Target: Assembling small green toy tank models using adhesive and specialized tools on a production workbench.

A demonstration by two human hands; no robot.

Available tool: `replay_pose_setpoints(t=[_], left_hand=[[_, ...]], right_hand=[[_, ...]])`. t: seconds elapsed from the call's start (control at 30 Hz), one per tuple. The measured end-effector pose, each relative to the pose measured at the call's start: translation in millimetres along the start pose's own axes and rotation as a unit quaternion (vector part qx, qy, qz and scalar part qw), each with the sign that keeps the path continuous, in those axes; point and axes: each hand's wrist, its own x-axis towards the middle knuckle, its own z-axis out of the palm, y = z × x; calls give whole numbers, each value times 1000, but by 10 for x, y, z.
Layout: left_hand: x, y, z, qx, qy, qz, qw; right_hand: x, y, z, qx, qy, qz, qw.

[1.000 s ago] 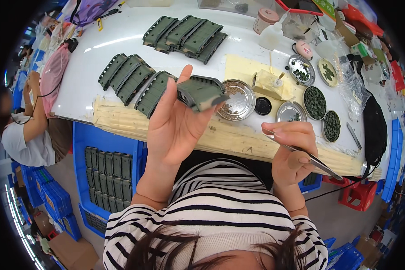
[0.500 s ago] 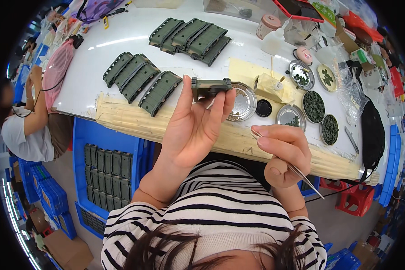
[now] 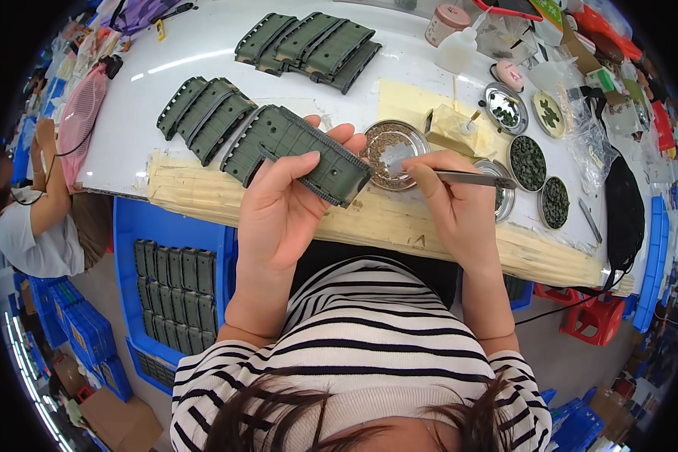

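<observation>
Panel (image 3: 303, 153) sits in the left hand (image 3: 282, 207), left of the dish (image 3: 390, 145); tweezers (image 3: 474, 178) in the right hand (image 3: 456, 207); more panels (image 3: 203, 119) lie behind-left on the table (image 3: 128, 128)

The left hand (image 3: 282, 207) now holds the dark green ribbed panel (image 3: 309, 154) laid out long and flat across its fingers, where a moment ago it showed the piece end-on and bunched above the palm. The right hand (image 3: 456, 207) rises from the table edge, its tweezers (image 3: 471, 178) now level and pointing toward the panel's end
</observation>
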Motion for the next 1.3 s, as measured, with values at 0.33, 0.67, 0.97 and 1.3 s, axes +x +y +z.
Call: replay_pose_setpoints(t=[0.33, 0.67, 0.97, 1.3], left_hand=[[-17, -77, 28, 128, 8, 98, 987], [-3, -180, -51, 219, -66, 69, 971], [42, -264, 50, 338, -150, 17, 929], [23, -343, 120, 114, -130, -53, 983]], right_hand=[[60, 43, 114, -45, 2, -27, 999], [104, -185, -57, 39, 24, -118, 992], [125, -303, -174, -36, -37, -238, 970], [-61, -233, -81, 86, 33, -163, 982]])
